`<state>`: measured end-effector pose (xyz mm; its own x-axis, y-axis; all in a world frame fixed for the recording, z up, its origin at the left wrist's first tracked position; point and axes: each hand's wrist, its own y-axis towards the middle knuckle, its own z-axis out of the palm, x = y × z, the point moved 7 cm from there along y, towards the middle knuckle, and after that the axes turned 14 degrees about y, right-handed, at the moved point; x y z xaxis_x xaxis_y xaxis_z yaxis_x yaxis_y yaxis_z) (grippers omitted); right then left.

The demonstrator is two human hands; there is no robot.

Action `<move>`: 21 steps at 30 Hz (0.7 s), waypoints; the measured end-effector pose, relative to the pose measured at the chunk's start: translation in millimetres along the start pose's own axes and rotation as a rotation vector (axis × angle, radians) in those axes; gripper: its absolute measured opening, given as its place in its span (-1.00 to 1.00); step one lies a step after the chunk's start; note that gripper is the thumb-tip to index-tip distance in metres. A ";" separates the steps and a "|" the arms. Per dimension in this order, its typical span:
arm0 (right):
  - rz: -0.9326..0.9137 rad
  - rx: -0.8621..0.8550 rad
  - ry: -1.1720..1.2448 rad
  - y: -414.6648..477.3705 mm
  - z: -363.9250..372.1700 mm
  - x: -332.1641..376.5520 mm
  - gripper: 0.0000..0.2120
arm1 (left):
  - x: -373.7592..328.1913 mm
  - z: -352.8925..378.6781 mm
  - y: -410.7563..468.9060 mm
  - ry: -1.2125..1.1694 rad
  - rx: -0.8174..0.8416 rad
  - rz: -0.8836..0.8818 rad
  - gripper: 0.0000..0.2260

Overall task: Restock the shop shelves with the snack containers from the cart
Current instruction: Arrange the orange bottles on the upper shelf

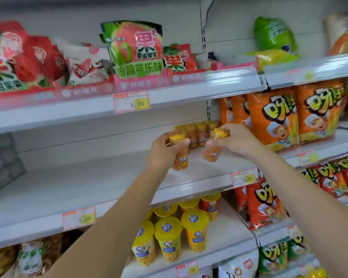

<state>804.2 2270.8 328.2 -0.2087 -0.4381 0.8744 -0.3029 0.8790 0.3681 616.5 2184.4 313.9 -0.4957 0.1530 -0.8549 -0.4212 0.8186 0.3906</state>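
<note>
Two snack containers are in the hands, one each. Behind them about four more stand in a row (197, 135) at the back of the middle shelf (88, 177) (motion blur makes that count uncertain).

The left hand (163, 153) has its fingers curled round the upper part of the left container (180, 160), the thumb lying just under the cap, and holds it nearly upright. The right hand (236, 140) grips the right container (210, 152) from above, fingers closed over its cap, so that the body hangs tilted with its bottom end toward the left hand. The two containers are close together but apart, both held in the air over the shelf and just in front of the row.

Each one is a small clear cylinder with a yellow cap, filled with orange pieces and bearing a label that is too blurred to read.

On the shelf below stand at least six yellow-lidded cups (168, 237). To the right of the row, two large orange snack bags (273, 121) face forward, with more of them partly hidden beside them.
</note>
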 end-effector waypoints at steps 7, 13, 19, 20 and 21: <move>-0.022 0.044 -0.266 35.5 17.3 -26.2 -0.59 | 20.3 51.3 35.3 0.221 -0.025 -0.022 -0.74; 0.014 0.163 -0.287 34.6 35.4 -55.7 -0.58 | 39.3 65.6 32.6 0.503 0.235 -0.124 -0.73; 0.081 0.122 -0.370 47.3 42.9 -78.7 -0.66 | 48.2 67.8 41.8 0.623 0.223 -0.135 -0.71; 0.092 0.129 -0.417 53.6 44.7 -81.6 -0.67 | 47.1 73.0 45.8 0.649 0.220 -0.121 -0.66; 0.093 0.133 -0.468 58.3 46.0 -82.5 -0.67 | 45.1 77.8 49.4 0.675 0.214 -0.099 -0.64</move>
<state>760.9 2349.5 263.0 -0.6261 -0.4233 0.6548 -0.3733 0.9000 0.2249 632.4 2274.8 268.1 -0.8538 -0.2471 -0.4582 -0.3643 0.9123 0.1869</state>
